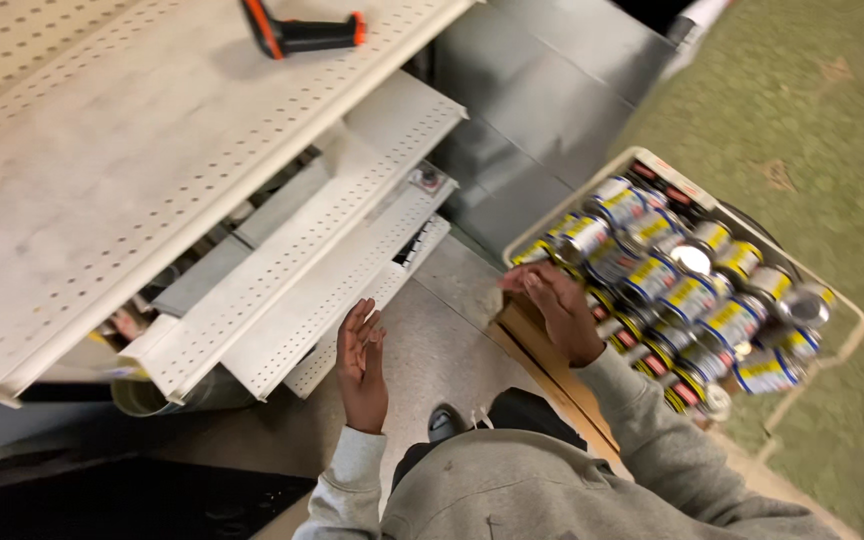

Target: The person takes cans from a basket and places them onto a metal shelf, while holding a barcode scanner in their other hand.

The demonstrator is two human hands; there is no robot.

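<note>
Right hand [559, 305] rests spread on the cans [687, 295] still filling the tray [592, 190]; left hand [362, 362] hangs empty, fingers loose, near bare shelves [152, 160].

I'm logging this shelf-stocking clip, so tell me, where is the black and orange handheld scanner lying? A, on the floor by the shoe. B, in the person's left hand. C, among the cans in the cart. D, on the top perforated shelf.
D: the scanner lies on the top perforated shelf, apart from both hands; the left hand is open and empty.
</note>
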